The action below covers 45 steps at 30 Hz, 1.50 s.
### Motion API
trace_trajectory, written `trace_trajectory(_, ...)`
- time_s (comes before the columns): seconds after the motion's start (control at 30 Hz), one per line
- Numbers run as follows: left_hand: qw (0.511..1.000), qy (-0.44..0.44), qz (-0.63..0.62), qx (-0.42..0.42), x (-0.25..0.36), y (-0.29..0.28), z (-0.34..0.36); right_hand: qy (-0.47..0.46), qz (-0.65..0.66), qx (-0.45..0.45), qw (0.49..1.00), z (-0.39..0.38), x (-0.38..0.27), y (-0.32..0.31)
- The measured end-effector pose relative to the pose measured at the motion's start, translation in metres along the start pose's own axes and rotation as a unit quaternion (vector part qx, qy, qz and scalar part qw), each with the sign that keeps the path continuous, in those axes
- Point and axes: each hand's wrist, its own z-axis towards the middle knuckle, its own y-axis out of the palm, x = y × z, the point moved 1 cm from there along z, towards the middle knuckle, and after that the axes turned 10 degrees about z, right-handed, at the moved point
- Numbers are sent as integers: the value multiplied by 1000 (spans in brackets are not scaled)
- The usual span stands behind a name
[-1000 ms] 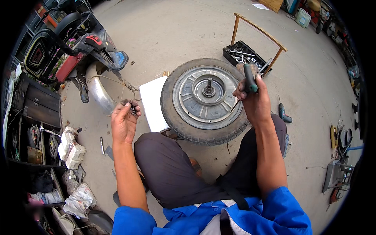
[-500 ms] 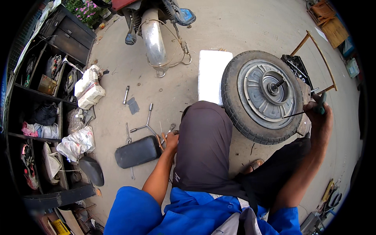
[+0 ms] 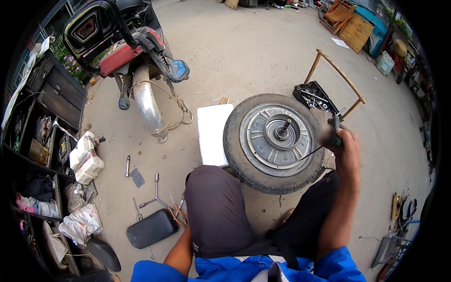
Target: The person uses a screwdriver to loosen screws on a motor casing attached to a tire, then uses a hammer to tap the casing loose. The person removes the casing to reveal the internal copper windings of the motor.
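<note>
My right hand point(image 3: 347, 150) is closed around a screwdriver point(image 3: 336, 130) with a green handle. Its thin dark shaft slants down toward the outer edge of the wheel's metal hub cover, near a small hole. The wheel point(image 3: 233, 155) lies flat in front of my knees, a grey hub motor inside a black tyre, with a threaded axle point(image 3: 284, 126) sticking up. My left forearm point(image 3: 181, 251) reaches down beside my left knee, which hides the fingers. Nearest to that hand are orange-handled pliers point(image 3: 179, 217) and a black padded seat point(image 3: 152, 229).
A white foam block point(image 3: 213, 134) sits left of the wheel. Beyond it stands a scooter point(image 3: 150, 101). A black tool crate point(image 3: 317, 99) and wooden frame point(image 3: 340, 74) are at the far right. A Y-shaped socket wrench point(image 3: 157, 196) lies left of my knee; cluttered shelves point(image 3: 47, 167) line the left.
The view has shifted, bringing more of the scooter and yard in. My left hand has gone out of sight behind my knee. The screwdriver remains in my right hand over the hub edge.
</note>
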Motion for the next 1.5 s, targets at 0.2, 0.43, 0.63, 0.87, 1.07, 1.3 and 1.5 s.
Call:
trace_trajectory(0.2, 1000, 11, 15, 7, 1, -13, 5, -4, -40, 3, 999, -4, -7, 2)
trace_trajectory(0.43, 996, 52, -10, 66, 7, -42, 11, -52, -43, 10, 998, -2, -7, 2)
trace_trajectory(0.63, 947, 152, -138, 248, 38, -116, 13, -96, 18, -25, 995, 4, 18, 3)
trace_trajectory(0.87, 877, 168, -333, 304, 169, -244, 1, -23, 181, -118, 976, 3, 33, 8)
trace_trajectory(1.07, 856, 316, -354, 208, 316, -278, -53, -52, 242, -133, 960, 4, 40, 6)
trace_trajectory(1.3, 845, 514, -92, -114, 433, -194, -80, 34, 216, -156, 963, 22, 54, -4)
trace_trajectory(1.5, 851, 510, -67, -111, 468, -140, -74, 70, 215, -173, 959, 34, 63, 0)
